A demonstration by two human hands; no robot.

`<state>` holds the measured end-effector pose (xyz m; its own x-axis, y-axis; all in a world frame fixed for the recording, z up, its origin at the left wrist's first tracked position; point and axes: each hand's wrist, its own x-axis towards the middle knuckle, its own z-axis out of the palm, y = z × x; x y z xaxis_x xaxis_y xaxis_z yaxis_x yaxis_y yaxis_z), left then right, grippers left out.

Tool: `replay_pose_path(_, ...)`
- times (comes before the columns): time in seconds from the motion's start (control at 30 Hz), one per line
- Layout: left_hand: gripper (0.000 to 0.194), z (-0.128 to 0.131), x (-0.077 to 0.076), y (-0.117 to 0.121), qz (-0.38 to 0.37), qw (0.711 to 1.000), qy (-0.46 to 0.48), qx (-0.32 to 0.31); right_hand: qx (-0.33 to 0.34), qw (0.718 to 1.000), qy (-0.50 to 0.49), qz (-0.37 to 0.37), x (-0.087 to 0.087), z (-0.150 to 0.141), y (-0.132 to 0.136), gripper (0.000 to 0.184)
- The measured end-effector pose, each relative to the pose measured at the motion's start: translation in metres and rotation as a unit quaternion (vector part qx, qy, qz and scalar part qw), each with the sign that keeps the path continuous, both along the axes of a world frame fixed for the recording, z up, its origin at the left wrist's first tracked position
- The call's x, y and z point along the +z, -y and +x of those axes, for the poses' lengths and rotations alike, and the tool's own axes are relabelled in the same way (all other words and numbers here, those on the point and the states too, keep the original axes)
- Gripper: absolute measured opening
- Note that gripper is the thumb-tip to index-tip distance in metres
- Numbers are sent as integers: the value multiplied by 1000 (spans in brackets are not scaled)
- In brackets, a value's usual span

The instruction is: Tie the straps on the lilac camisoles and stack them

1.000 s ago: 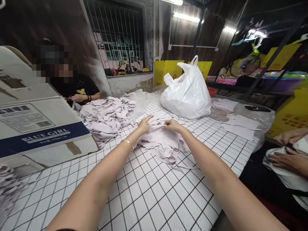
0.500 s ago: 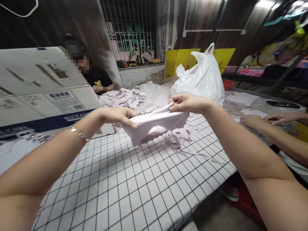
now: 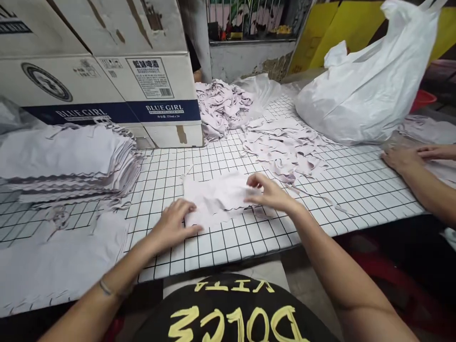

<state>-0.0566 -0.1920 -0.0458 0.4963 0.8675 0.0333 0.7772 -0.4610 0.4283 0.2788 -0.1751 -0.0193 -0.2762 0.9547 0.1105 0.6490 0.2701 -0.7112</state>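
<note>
A pale lilac piece of fabric [image 3: 213, 192] lies spread on the checked tablecloth in front of me, with a wrinkle across its middle. My left hand [image 3: 177, 221] rests at its lower left corner, fingers spread and thumb apart. Over the right end of the fabric is my right hand [image 3: 269, 192], its bent fingers and thumb apart with nothing visibly gripped between them. Just beyond lies a loose heap of fabric pieces [image 3: 285, 147], with a thin strip trailing off to the right.
Stacked fabric pieces [image 3: 64, 152] stand at left, before a white and blue carton [image 3: 167, 80]. More lilac cloth [image 3: 223, 102] is piled behind. A full white plastic bag [image 3: 359, 99] sits at back right. Another person's hands [image 3: 406, 161] are at the right edge.
The fabric, held up stretched between both hands before, now lies on the table. Both hands have come down and loosened on it. The view has tilted downward and left.
</note>
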Motion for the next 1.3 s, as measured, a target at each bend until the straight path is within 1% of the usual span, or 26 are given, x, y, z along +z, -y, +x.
replay_pose_path(0.07, 36, -6, -17, 26, 37, 999, -5, -27, 66, 997, 34, 2, -6, -15, 25, 39)
replay_pose_path(0.13, 22, -7, -24, 33, 87, 995, 14, -51, 104, 991, 73, 29, -9, -39, 35, 44)
replay_pose_path(0.17, 22, -6, -22, 30, 111, 991, 35, -68, 125, 988, 77, 45, -8, -54, 34, 49)
replay_pose_path(0.2, 23, -5, -17, 25, 136, 986, 59, -82, 145, 985, 72, 62, -6, -69, 29, 56)
replay_pose_path(0.27, 23, 1, 3, 8, 203, 969, 114, -86, 177, 978, 57, 90, 7, -100, 12, 62)
replay_pose_path(0.33, 20, 11, 31, -8, 285, 939, 188, -31, 168, 979, 61, 99, 29, -125, -12, 50)
replay_pose_path(0.4, 16, 23, 56, -17, 327, 892, 304, 71, 118, 985, 67, 105, 60, -139, -35, 32)
replay_pose_path(0.43, 15, 30, 65, -19, 317, 865, 371, 119, 93, 987, 62, 116, 77, -142, -45, 27)
replay_pose_path(0.47, 15, 38, 69, -19, 286, 842, 431, 154, 74, 987, 52, 135, 93, -144, -54, 23)
replay_pose_path(0.5, 18, 45, 70, -18, 238, 829, 476, 171, 62, 984, 39, 160, 108, -143, -61, 20)
replay_pose_path(0.53, 23, 52, 66, -17, 180, 829, 500, 173, 56, 981, 27, 184, 121, -141, -67, 18)
replay_pose_path(0.57, 30, 58, 59, -15, 119, 839, 504, 167, 53, 977, 18, 206, 132, -139, -71, 15)
replay_pose_path(0.63, 38, 66, 38, -14, 4, 873, 468, 138, 40, 971, 10, 237, 146, -134, -77, 11)
replay_pose_path(0.7, 29, 68, 14, -17, -84, 900, 413, 113, 18, 969, 10, 248, 150, -127, -83, 9)
replay_pose_path(0.73, 22, 66, 4, -20, -118, 906, 392, 110, 5, 969, 14, 245, 149, -122, -87, 8)
replay_pose_path(0.8, 19, 60, -12, -26, -165, 907, 364, 129, -32, 974, 33, 224, 141, -107, -95, 11)
replay_pose_path(0.87, 21, 53, -19, -32, -184, 904, 350, 162, -92, 974, 68, 197, 124, -89, -98, 19)
replay_pose_path(0.93, 16, 49, -18, -35, -166, 906, 341, 190, -154, 970, 107, 158, 97, -70, -90, 24)
replay_pose_path(0.97, 15, 50, -16, -35, -128, 914, 328, 202, -170, 969, 124, 126, 80, -63, -80, 26)
replay_pose_path(1.03, 18, 56, -9, -34, -36, 940, 267, 212, -153, 977, 149, 28, 40, -57, -48, 34)
replay_pose_path(1.07, 22, 61, -6, -33, 4, 954, 218, 206, -114, 980, 161, -24, 19, -58, -29, 38)
replay_pose_path(1.1, 28, 68, -4, -31, 31, 967, 161, 193, -76, 980, 174, -49, 0, -61, -9, 39)
replay_pose_path(1.13, 33, 76, -2, -30, 44, 978, 105, 175, -54, 982, 181, -27, -18, -65, 10, 35)
replay_pose_path(1.2, 33, 91, 0, -29, 38, 990, 12, 137, -51, 982, 178, 42, -43, -75, 41, 18)
replay_pose_path(1.23, 28, 97, 0, -29, 34, 992, -22, 122, -52, 982, 171, 66, -50, -78, 51, 14)
replay_pose_path(1.3, 16, 104, -2, -31, 26, 992, -61, 104, -45, 988, 135, 58, -54, -79, 60, 14)
